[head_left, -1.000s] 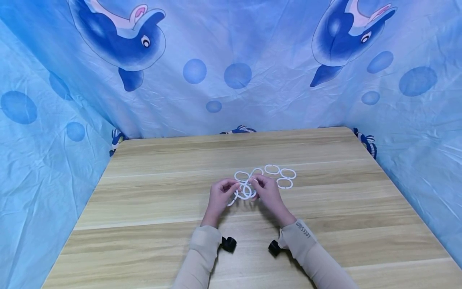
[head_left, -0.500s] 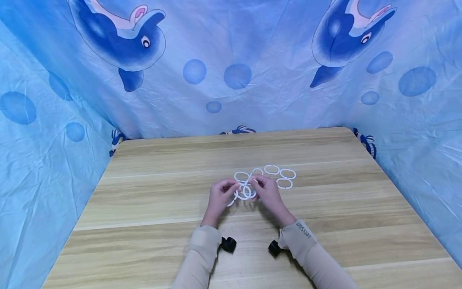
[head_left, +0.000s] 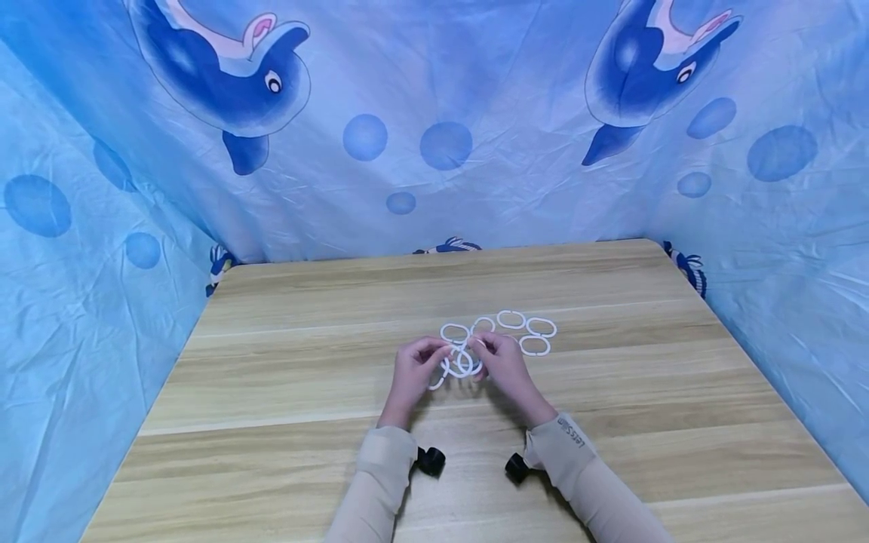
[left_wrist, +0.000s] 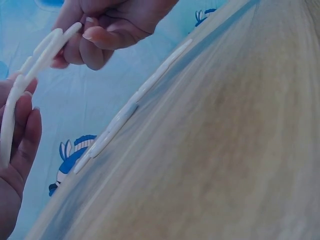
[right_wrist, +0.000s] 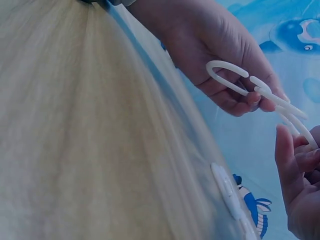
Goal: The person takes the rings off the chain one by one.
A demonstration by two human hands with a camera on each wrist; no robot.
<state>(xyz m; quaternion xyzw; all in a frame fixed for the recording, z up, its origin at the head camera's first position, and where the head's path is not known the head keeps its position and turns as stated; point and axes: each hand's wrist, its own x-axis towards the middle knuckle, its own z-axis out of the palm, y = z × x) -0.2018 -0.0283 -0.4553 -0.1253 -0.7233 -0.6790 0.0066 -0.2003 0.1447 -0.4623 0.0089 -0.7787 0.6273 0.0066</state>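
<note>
In the head view, the left hand (head_left: 414, 373) and right hand (head_left: 505, 366) face each other over the middle of the table. Between them they hold joined white plastic chain links (head_left: 456, 375), oval with a small gap in the side. One more link (head_left: 434, 386) hangs below the left fingers. The left wrist view has the left hand (left_wrist: 17, 150) pinching one end of the links (left_wrist: 47, 52), raised off the table, and the right hand (left_wrist: 110, 27) the other. A link (right_wrist: 227, 63) hangs by the left palm (right_wrist: 215, 50) in the right wrist view.
More white links lie flat just beyond the hands: one behind the left fingers (head_left: 442, 332), others to the right (head_left: 512, 328), (head_left: 555, 329). Blue dolphin-print cloth (head_left: 407, 90) stands around the far and side edges of the wooden table (head_left: 305, 347).
</note>
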